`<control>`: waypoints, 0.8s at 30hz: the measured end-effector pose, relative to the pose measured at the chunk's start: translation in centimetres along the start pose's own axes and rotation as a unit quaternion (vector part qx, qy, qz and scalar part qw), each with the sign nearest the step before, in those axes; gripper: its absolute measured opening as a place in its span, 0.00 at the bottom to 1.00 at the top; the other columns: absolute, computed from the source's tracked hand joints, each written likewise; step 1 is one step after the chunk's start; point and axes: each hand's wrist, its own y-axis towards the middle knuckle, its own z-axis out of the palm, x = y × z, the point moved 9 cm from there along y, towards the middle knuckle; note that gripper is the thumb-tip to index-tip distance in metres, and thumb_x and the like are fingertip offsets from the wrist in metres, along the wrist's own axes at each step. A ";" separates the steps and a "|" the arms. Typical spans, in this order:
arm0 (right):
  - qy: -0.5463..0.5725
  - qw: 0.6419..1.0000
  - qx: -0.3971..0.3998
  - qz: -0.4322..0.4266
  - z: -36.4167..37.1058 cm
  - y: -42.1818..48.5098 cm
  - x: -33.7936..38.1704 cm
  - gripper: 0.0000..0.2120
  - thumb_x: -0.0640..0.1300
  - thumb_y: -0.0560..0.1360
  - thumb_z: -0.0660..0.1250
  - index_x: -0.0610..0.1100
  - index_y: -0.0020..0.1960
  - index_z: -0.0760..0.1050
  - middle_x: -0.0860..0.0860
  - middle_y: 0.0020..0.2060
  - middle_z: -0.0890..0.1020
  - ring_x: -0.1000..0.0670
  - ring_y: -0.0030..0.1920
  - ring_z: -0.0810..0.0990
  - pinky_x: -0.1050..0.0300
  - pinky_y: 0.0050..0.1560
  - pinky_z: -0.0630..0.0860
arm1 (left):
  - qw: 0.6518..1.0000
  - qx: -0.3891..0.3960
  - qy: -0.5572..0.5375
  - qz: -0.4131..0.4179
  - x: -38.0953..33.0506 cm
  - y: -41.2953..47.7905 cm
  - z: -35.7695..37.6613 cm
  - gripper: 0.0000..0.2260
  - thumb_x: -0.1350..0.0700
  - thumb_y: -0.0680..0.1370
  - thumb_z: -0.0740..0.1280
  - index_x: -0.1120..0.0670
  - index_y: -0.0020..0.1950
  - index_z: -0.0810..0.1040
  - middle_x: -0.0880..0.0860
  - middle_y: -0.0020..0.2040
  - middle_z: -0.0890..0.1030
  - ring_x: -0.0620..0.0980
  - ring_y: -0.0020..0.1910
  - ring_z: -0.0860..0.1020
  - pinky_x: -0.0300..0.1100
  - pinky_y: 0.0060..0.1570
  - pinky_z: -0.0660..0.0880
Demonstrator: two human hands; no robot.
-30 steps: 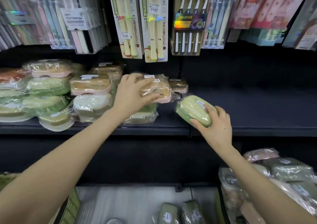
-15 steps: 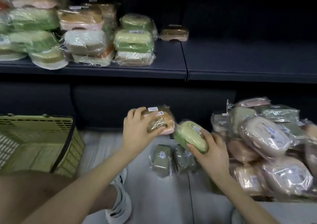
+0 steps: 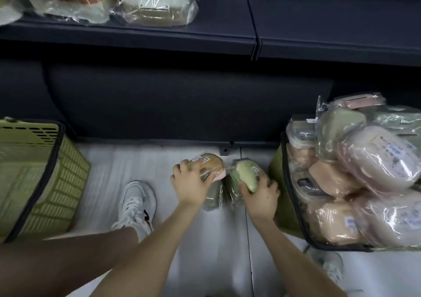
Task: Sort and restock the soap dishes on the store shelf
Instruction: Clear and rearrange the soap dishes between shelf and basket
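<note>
My left hand [image 3: 191,183] grips a tan and pink soap dish [image 3: 210,163] wrapped in clear plastic, low over the floor. My right hand [image 3: 259,193] grips a green wrapped soap dish [image 3: 245,173] right beside it. Under both hands lie two dark green wrapped soap dishes [image 3: 213,197] on the pale floor, partly hidden. More wrapped soap dishes [image 3: 157,3] are stacked on the dark shelf [image 3: 223,30] above.
A green basket [image 3: 279,171] at the right is piled with several pink, tan and green wrapped dishes [image 3: 373,167]. Another green basket [image 3: 43,173] stands at the left. My white shoe [image 3: 135,202] and leg are on the floor between them.
Both hands have come down from the shelf to the floor, each carrying its soap dish. The view has tilted down, and the hands now sit over the two dishes on the floor.
</note>
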 end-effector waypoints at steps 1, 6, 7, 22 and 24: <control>0.002 1.000 -0.002 0.003 0.4 0.4 0.0 0.34 0.58 0.74 0.67 0.40 0.72 0.65 0.34 0.66 0.68 0.33 0.65 0.67 0.44 0.59 0.70 | 1.000 0.007 0.008 -0.008 0.0 0.2 0.6 0.26 0.35 0.73 0.65 0.46 0.67 0.74 0.55 0.64 0.71 0.58 0.62 0.66 0.50 0.57 0.65; -0.044 0.999 0.022 0.007 2.3 1.6 -0.4 0.34 0.60 0.76 0.63 0.43 0.75 0.60 0.35 0.71 0.62 0.33 0.67 0.64 0.43 0.59 0.71 | 0.998 0.055 0.026 -0.018 0.0 0.6 3.8 0.27 0.36 0.75 0.64 0.48 0.69 0.70 0.57 0.65 0.68 0.60 0.61 0.65 0.50 0.56 0.65; -0.072 0.997 0.033 -0.005 2.7 1.5 -0.4 0.34 0.61 0.76 0.62 0.44 0.75 0.59 0.36 0.71 0.61 0.34 0.67 0.64 0.44 0.58 0.72 | 0.998 0.062 0.027 -0.008 -0.1 0.3 4.3 0.27 0.37 0.75 0.64 0.48 0.70 0.69 0.58 0.65 0.67 0.60 0.61 0.65 0.51 0.56 0.66; -0.167 0.979 0.099 -0.069 3.0 0.5 -0.1 0.32 0.58 0.79 0.58 0.45 0.76 0.54 0.41 0.69 0.62 0.41 0.64 0.67 0.51 0.54 0.73 | 0.982 0.188 -0.013 0.011 0.5 -2.9 6.4 0.30 0.40 0.77 0.61 0.46 0.77 0.57 0.56 0.65 0.59 0.56 0.64 0.61 0.44 0.64 0.64; -0.178 0.977 0.088 -0.079 2.1 0.5 0.4 0.29 0.57 0.79 0.57 0.45 0.75 0.57 0.42 0.67 0.63 0.42 0.63 0.68 0.53 0.50 0.73 | 0.978 0.208 -0.009 0.010 0.4 -2.7 6.3 0.30 0.41 0.78 0.61 0.46 0.77 0.56 0.56 0.65 0.59 0.57 0.64 0.61 0.44 0.64 0.64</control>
